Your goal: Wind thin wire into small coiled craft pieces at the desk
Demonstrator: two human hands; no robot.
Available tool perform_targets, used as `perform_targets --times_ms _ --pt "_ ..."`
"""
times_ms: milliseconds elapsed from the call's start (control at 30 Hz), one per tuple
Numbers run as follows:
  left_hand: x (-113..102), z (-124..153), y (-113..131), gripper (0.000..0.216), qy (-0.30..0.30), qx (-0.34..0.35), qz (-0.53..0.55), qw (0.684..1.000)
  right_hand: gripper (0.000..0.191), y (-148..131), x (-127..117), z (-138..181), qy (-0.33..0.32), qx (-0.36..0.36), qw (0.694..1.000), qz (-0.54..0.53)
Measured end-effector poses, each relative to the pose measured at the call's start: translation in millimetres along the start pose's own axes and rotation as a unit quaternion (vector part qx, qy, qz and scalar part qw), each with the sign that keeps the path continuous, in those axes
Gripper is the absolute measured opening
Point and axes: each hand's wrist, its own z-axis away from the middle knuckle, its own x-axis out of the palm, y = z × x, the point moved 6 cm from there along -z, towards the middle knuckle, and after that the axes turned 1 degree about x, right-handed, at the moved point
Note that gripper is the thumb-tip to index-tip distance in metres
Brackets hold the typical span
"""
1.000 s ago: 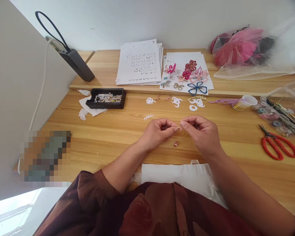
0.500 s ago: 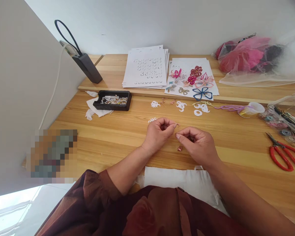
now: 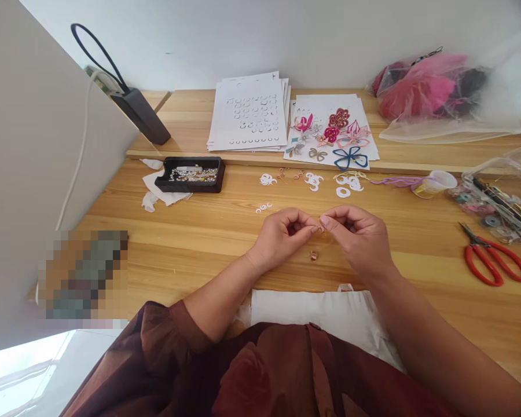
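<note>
My left hand (image 3: pixel 289 237) pinches a small pinkish curved piece (image 3: pixel 320 229) between thumb and forefinger. Close beside it, my right hand (image 3: pixel 358 234) is also closed in a pinch, its fingertips almost touching the piece; what they hold is too fine to make out. On the table just below the hands lies a small copper-pink bobbin of thread (image 3: pixel 313 255). Beyond my left hand are several little white crescent cutouts (image 3: pixel 264 207). Farther back lie more white paper cutouts (image 3: pixel 314 181) and small pink wire pieces (image 3: pixel 298 174).
A black tray of beads (image 3: pixel 191 175) stands at the back left. Red-handled scissors (image 3: pixel 497 260) lie at the right, near a clear box of supplies (image 3: pixel 499 202). On the raised ledge are printed sheets (image 3: pixel 248 116) and thread flowers (image 3: pixel 351 157). A white cloth (image 3: pixel 308 307) covers the near edge.
My right hand has moved up and in, bringing its fingertips next to the piece in my left hand. The whole view has shifted slightly.
</note>
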Motion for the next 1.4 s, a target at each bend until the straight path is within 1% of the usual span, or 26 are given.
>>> perform_targets --times_ms 133,200,267,333,433,533,667,767,867,1067,1167,1300,1400 --pt "-2 -2 -4 0.027 0.011 -0.039 0.094 0.995 0.019 13 6 -2 -0.026 0.074 0.995 -0.068" --pt "-4 -3 -5 0.030 0.025 -0.047 0.115 0.992 0.023 15 11 0 -0.040 0.101 0.990 -0.095" --pt "-6 -3 -8 0.031 0.043 -0.053 0.122 0.990 0.025 13 16 4 -0.059 0.113 0.986 -0.105" --pt "-7 -3 -10 0.030 0.064 -0.057 0.122 0.989 0.025 10 21 8 -0.081 0.114 0.986 -0.094" --pt "-10 -3 -14 0.028 0.093 -0.060 0.102 0.989 0.021 5 23 15 -0.100 0.092 0.990 -0.042" --pt "-11 -3 -15 0.024 0.100 -0.056 0.064 0.991 0.016 -3 18 18 -0.078 0.038 0.996 0.027" --pt "-9 -3 -13 0.021 0.074 -0.049 0.030 0.996 0.010 -14 6 16 -0.003 -0.039 0.995 0.093" --pt "-4 -3 -12 0.021 0.032 -0.051 0.025 0.998 0.008 -16 1 12 0.024 -0.064 0.993 0.101" --pt "0 -2 -10 0.023 0.000 -0.052 0.034 0.998 0.008 -14 -1 9 0.029 -0.069 0.993 0.097" --pt "3 -1 -8 0.030 -0.037 -0.081 0.095 0.991 0.010 -7 0 5 0.020 -0.033 0.998 0.056" --pt "4 -1 -8 0.029 -0.044 -0.085 0.113 0.989 0.009 -8 0 5 0.018 -0.033 0.998 0.047" --pt "4 0 -11 0.028 -0.045 -0.093 0.115 0.988 0.006 -13 0 6 0.024 -0.062 0.996 0.055" --pt "4 0 -10 0.028 -0.042 -0.097 0.111 0.988 0.006 -14 0 7 0.023 -0.067 0.996 0.057"
